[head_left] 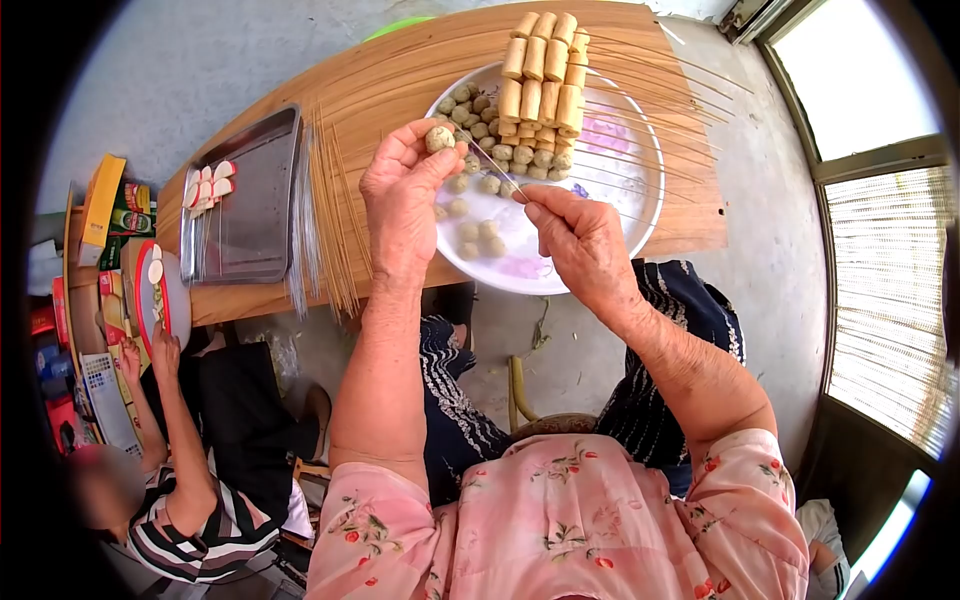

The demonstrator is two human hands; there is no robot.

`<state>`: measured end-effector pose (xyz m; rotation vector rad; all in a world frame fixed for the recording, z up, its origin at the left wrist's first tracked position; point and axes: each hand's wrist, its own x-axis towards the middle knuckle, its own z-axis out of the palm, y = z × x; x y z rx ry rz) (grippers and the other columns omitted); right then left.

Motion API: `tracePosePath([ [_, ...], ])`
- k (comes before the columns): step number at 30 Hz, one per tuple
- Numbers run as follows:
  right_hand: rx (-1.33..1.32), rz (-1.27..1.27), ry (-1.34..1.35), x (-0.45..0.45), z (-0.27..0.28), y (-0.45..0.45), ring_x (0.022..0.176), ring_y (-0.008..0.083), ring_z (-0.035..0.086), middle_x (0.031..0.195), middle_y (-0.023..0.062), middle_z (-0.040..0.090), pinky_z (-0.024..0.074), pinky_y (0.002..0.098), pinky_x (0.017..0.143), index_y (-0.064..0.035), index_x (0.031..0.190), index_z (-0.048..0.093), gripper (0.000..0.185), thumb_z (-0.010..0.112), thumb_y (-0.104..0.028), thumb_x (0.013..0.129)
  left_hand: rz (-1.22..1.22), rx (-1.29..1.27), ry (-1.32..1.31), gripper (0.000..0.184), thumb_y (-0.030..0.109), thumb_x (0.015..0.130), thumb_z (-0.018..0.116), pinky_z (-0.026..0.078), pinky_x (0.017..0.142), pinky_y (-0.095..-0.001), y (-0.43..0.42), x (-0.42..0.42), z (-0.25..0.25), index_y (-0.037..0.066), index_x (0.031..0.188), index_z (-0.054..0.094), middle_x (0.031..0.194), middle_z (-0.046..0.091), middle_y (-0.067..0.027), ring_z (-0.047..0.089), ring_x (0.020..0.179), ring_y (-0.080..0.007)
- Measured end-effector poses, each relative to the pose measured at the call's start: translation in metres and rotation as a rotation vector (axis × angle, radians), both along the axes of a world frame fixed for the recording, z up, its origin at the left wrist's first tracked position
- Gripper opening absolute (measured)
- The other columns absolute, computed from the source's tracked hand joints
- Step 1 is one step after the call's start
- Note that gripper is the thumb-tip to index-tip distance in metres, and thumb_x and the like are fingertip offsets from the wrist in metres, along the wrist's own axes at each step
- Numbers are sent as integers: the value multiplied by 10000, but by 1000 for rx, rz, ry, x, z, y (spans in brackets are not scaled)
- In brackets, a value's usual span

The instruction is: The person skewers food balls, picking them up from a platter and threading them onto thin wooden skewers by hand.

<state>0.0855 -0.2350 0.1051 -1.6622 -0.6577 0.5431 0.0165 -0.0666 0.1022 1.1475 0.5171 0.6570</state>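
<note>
Left hand [402, 192]: I pinch a ball [439, 139], likely steadying it
Right hand [578, 232]: I pinch a stick [497, 163], angled toward eleven o'clock

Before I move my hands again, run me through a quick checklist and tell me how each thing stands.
1. Speckled ball held by the left hand: ok.
2. Thin stick gripped in the right hand: ok.
3. Stick's far end against the ball: cannot tell, the fingers hide it.
4. Loose balls available in the round white tray: ok.
5. Spare sticks within view: ok, beside the metal tray.
</note>
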Motion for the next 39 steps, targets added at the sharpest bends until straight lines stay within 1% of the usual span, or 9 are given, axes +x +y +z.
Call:
tracePosePath([
  [4,-87,42,38,-1,10,-2,601,197,609,722,162,648,485,298,601,21,965,648,163,584,-84,858,0,-6,-7,298,-28,820,608,508,779,-276,0,0,-1,-26,1107,528,1064,597,-146,618,902,-203],
  [10,-26,11,-45,-1,1,-1,641,210,638,754,169,658,495,295,623,15,962,651,159,589,-81,853,-5,3,1,298,-25,823,606,511,782,-280,1,-1,-1,-30,1110,527,1080,593,-154,619,905,-208],
  [16,-2,-6,-33,0,-2,-1,653,234,643,769,179,655,498,300,629,15,966,649,161,590,-83,852,5,-1,-10,298,-31,824,600,513,805,-292,1,0,-2,-32,1111,521,1088,590,-160,617,913,-214],
  [19,-89,37,-28,-3,9,-2,661,244,644,771,180,654,496,302,628,17,968,646,161,587,-77,852,-4,4,-8,302,-32,823,601,514,810,-296,1,0,-1,-33,1113,517,1084,590,-159,616,917,-216],
  [25,-13,-10,-30,-1,-5,-1,638,237,631,758,175,650,492,310,618,19,961,646,158,585,-72,847,12,10,-11,301,-33,822,602,515,811,-300,0,-1,-1,-30,1110,515,1076,590,-158,617,918,-218],
  [28,-11,-15,-7,-1,-7,-1,629,231,625,757,171,650,490,311,612,19,958,646,157,585,-73,846,36,-12,-32,263,-69,811,583,523,767,-277,-2,0,2,-41,1070,543,1021,611,-132,624,863,-176],
  [31,-33,-1,-14,-2,-4,-2,621,230,618,746,162,649,485,307,605,19,955,646,155,584,-73,847,11,-82,-53,253,9,843,593,514,817,-312,2,-2,0,-10,1088,530,1064,598,-157,614,927,-222],
  [37,-66,30,28,-4,1,-3,520,155,574,649,122,624,466,286,530,11,956,652,156,586,-80,849,6,-377,-128,185,90,887,559,494,863,-362,12,-5,-6,1,1048,562,1073,606,-176,600,987,-263],
  [39,-48,28,19,-5,-1,-2,503,134,561,633,113,617,460,282,514,9,956,654,156,586,-81,849,22,-414,-137,182,89,882,564,503,836,-354,11,-4,-4,8,1045,552,1024,619,-164,613,944,-253],
])
